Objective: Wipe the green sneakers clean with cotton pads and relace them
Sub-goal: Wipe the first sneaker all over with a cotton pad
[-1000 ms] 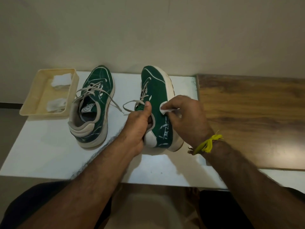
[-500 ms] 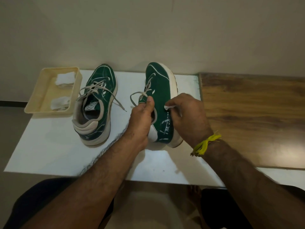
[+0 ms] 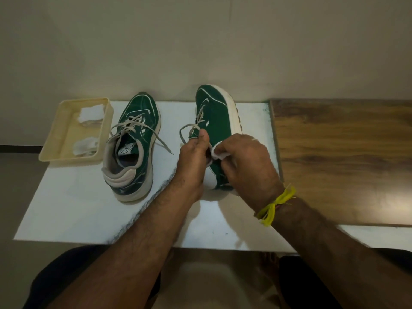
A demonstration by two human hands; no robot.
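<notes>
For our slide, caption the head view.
Left hand steadies the tilted green sneaker while right hand wipes it with a cotton pad.

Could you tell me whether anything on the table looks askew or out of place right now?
Only the right sneaker is tipped on its side, gripped by the left hand for wiping with the cotton pad. The left sneaker's laces trail loose.

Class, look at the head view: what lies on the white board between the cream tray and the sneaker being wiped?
The other green sneaker stands there, upright, laces loose, as the head view shows.
</notes>
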